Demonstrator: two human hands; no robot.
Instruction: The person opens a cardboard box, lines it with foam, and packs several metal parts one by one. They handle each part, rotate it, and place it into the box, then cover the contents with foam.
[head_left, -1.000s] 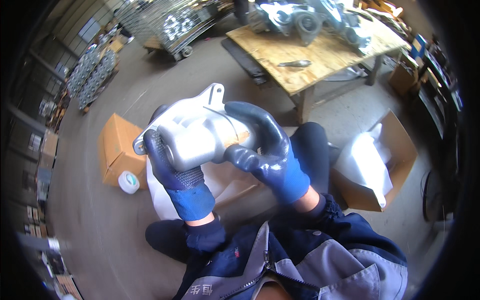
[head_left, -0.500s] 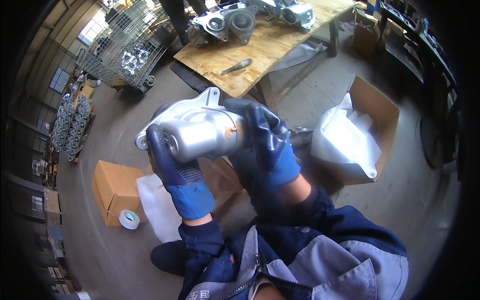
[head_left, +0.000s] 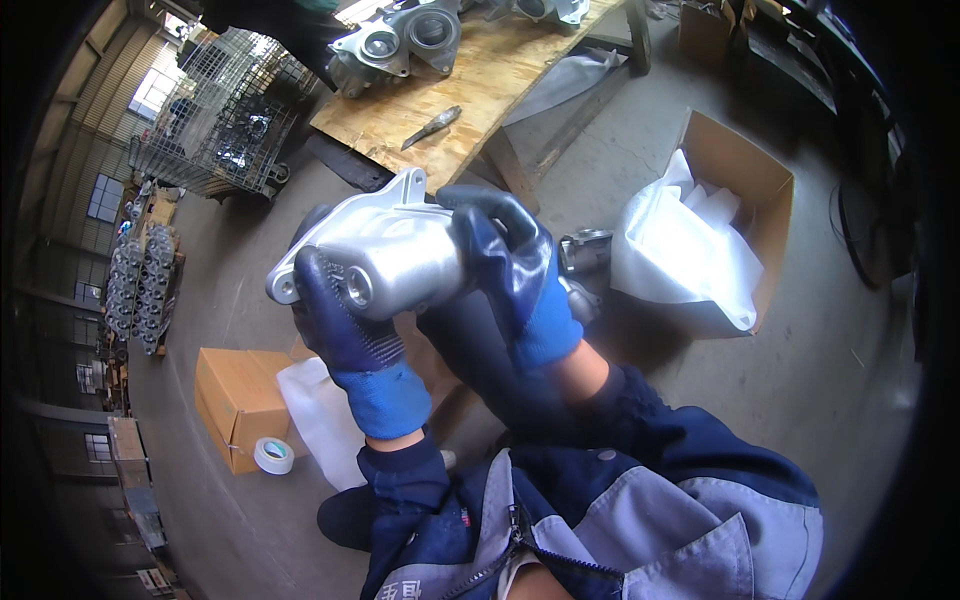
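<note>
I hold a silver cast-metal housing [head_left: 385, 250] up in front of me with both hands in blue gloves. My left hand [head_left: 345, 325] grips its near round end from below, thumb beside a bore hole. My right hand [head_left: 510, 265] wraps over the right side of the part. A mounting lug on the casting points up toward the bench. My legs in dark trousers lie beneath the part.
A plywood workbench [head_left: 480, 80] stands ahead with several similar castings [head_left: 400, 40] and a knife-like tool [head_left: 432, 125]. An open carton with a white plastic liner [head_left: 700, 235] sits to the right. A closed cardboard box [head_left: 235, 400] and tape roll [head_left: 273, 455] lie left. Wire cage [head_left: 225, 120] beyond.
The view has swung so the bench now lies closer overhead. My right hand shifted from under the casting to over its right side; the part stayed held in both hands.
</note>
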